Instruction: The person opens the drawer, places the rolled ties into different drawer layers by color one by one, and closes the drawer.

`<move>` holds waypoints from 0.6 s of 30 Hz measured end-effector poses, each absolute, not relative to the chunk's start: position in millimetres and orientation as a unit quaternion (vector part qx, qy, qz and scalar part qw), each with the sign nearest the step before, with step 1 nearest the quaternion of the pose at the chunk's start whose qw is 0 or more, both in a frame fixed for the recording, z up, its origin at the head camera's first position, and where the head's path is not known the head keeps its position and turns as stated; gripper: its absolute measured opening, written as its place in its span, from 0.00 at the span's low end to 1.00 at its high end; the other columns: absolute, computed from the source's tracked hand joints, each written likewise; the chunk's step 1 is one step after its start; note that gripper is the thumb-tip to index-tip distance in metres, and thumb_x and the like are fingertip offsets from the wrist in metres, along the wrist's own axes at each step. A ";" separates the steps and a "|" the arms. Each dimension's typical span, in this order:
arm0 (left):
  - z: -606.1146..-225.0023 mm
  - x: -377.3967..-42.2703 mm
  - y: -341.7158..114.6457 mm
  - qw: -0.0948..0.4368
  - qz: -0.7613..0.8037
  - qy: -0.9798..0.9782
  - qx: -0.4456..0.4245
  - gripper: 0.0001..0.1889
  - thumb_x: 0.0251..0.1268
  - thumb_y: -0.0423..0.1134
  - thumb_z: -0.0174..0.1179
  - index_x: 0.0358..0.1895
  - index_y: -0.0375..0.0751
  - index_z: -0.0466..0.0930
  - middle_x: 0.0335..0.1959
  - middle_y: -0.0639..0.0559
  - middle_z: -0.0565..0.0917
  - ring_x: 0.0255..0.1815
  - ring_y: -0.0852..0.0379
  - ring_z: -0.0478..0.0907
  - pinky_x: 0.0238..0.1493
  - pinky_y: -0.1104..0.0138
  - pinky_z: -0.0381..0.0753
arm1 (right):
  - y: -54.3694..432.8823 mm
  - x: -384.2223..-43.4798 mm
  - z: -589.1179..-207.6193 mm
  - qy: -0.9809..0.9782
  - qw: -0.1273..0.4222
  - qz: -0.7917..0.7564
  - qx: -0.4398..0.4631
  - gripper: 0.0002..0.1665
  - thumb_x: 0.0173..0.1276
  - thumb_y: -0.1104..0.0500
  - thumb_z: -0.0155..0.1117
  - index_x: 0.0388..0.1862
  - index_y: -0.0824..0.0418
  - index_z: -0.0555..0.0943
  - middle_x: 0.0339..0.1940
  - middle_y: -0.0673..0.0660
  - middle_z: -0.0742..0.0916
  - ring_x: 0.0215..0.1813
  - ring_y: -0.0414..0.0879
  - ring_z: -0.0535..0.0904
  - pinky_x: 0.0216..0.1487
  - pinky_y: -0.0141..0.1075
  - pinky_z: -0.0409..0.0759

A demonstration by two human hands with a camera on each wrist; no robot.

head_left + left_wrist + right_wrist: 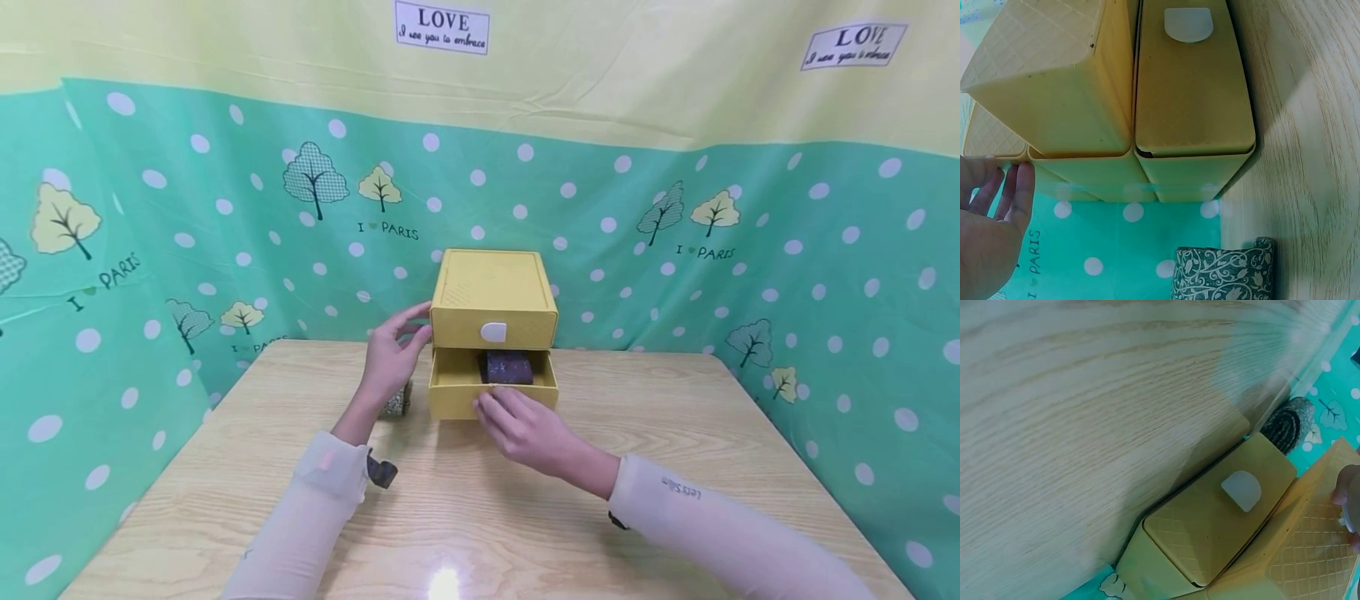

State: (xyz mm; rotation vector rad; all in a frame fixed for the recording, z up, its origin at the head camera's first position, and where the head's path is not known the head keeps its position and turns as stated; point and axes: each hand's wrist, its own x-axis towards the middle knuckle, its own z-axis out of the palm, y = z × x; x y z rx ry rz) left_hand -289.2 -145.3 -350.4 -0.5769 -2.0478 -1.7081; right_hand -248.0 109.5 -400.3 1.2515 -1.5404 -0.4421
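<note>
A yellow drawer cabinet (495, 279) stands on the table, its top drawer (457, 329) pushed in. Below that, the middle drawer (453, 402) is pulled out, and a dark patterned roll of cloth (510, 368) lies inside it. My right hand (528, 429) pinches this drawer's front at the white handle, which my fingers mostly cover. With fingers extended, my left hand (392, 354) touches the cabinet's left side near the top drawer. In the left wrist view, the bottom drawer (1194, 94) is in, beneath the middle one.
A second roll of cloth (1222, 275), with a pale floral pattern, rests on the table left of the cabinet, partly behind my left wrist in the head view. The wooden table (600, 517) ends at a green dotted curtain (637, 292) behind and at the sides.
</note>
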 end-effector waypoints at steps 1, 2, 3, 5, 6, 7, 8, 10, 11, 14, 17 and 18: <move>-350.4 -289.1 -145.3 0.205 -0.612 -0.735 -0.207 0.21 0.73 0.25 0.59 0.68 0.31 0.75 0.62 0.35 0.80 0.55 0.37 0.81 0.57 0.66 0.87 | 109.6 -248.2 -400.4 -0.647 0.524 -0.185 0.522 0.25 0.79 0.75 0.40 0.50 0.69 0.87 0.46 0.62 0.86 0.44 0.53 0.83 0.49 0.36 0.89; -350.4 -288.9 -145.3 0.205 -0.612 -0.735 -0.207 0.21 0.73 0.25 0.59 0.68 0.31 0.75 0.62 0.35 0.80 0.55 0.37 0.81 0.57 0.66 0.87 | 109.6 -248.5 -400.3 -0.649 0.522 -0.185 0.522 0.24 0.79 0.75 0.41 0.50 0.69 0.87 0.46 0.63 0.86 0.45 0.53 0.83 0.49 0.36 0.89; -350.4 -288.7 -145.3 0.205 -0.612 -0.735 -0.207 0.21 0.73 0.25 0.59 0.68 0.31 0.75 0.62 0.34 0.80 0.55 0.37 0.81 0.57 0.66 0.87 | 109.6 -248.9 -400.4 -0.651 0.520 -0.187 0.521 0.24 0.79 0.75 0.41 0.51 0.69 0.87 0.47 0.63 0.86 0.45 0.53 0.83 0.50 0.37 0.89; -350.5 -288.8 -145.3 0.205 -0.612 -0.735 -0.207 0.21 0.73 0.25 0.58 0.68 0.31 0.75 0.63 0.34 0.79 0.55 0.37 0.81 0.57 0.66 0.86 | 109.7 -249.9 -400.3 -0.656 0.515 -0.189 0.518 0.23 0.79 0.75 0.42 0.52 0.70 0.86 0.48 0.63 0.86 0.46 0.53 0.83 0.51 0.37 0.89; -350.7 -288.9 -145.2 0.205 -0.612 -0.735 -0.207 0.21 0.73 0.25 0.58 0.68 0.31 0.75 0.63 0.34 0.79 0.55 0.37 0.81 0.57 0.66 0.86 | 109.7 -250.5 -400.3 -0.659 0.512 -0.189 0.518 0.22 0.79 0.74 0.42 0.53 0.70 0.86 0.48 0.63 0.86 0.47 0.54 0.83 0.52 0.37 0.89; -350.7 -289.1 -145.2 0.204 -0.612 -0.735 -0.206 0.22 0.73 0.25 0.58 0.68 0.31 0.75 0.63 0.34 0.79 0.55 0.36 0.81 0.58 0.66 0.86 | 109.8 -251.1 -400.3 -0.661 0.510 -0.191 0.517 0.22 0.79 0.74 0.43 0.53 0.70 0.86 0.48 0.63 0.86 0.47 0.54 0.83 0.52 0.37 0.89; -350.7 -289.3 -145.0 0.204 -0.613 -0.735 -0.206 0.22 0.73 0.24 0.58 0.68 0.31 0.75 0.63 0.34 0.79 0.56 0.36 0.81 0.58 0.66 0.86 | 109.9 -251.8 -400.3 -0.662 0.508 -0.192 0.517 0.22 0.79 0.74 0.43 0.53 0.70 0.86 0.48 0.63 0.86 0.47 0.54 0.83 0.53 0.37 0.88; -350.5 -289.3 -144.6 0.202 -0.614 -0.735 -0.204 0.22 0.73 0.24 0.58 0.68 0.31 0.75 0.63 0.34 0.79 0.56 0.36 0.81 0.58 0.66 0.86 | 110.0 -253.1 -400.3 -0.665 0.504 -0.194 0.516 0.22 0.79 0.74 0.43 0.54 0.70 0.85 0.48 0.63 0.86 0.47 0.53 0.82 0.53 0.37 0.88; -350.3 -289.3 -144.3 0.202 -0.614 -0.736 -0.203 0.22 0.73 0.24 0.58 0.68 0.31 0.74 0.63 0.34 0.79 0.56 0.36 0.81 0.58 0.66 0.86 | 110.1 -253.7 -400.3 -0.665 0.503 -0.195 0.516 0.22 0.79 0.74 0.43 0.54 0.70 0.85 0.48 0.63 0.86 0.47 0.53 0.82 0.53 0.36 0.88; -349.1 -288.3 -143.9 0.202 -0.613 -0.737 -0.200 0.22 0.73 0.25 0.59 0.68 0.32 0.75 0.63 0.34 0.79 0.56 0.37 0.81 0.58 0.66 0.86 | 109.8 -255.3 -399.8 -0.667 0.502 -0.198 0.514 0.22 0.79 0.75 0.43 0.54 0.70 0.85 0.48 0.63 0.85 0.47 0.53 0.82 0.53 0.36 0.88; -348.5 -287.9 -143.8 0.203 -0.611 -0.739 -0.199 0.22 0.73 0.25 0.59 0.68 0.32 0.75 0.63 0.35 0.79 0.56 0.37 0.81 0.58 0.65 0.86 | 109.3 -256.5 -399.2 -0.668 0.501 -0.197 0.513 0.22 0.79 0.75 0.42 0.54 0.70 0.85 0.48 0.63 0.85 0.47 0.53 0.82 0.53 0.37 0.88; -348.6 -288.0 -143.9 0.202 -0.611 -0.739 -0.199 0.22 0.73 0.25 0.59 0.68 0.32 0.75 0.63 0.35 0.79 0.56 0.37 0.81 0.58 0.65 0.86 | 109.1 -256.9 -399.1 -0.669 0.500 -0.195 0.514 0.23 0.79 0.75 0.41 0.54 0.70 0.85 0.48 0.63 0.85 0.47 0.53 0.82 0.53 0.37 0.88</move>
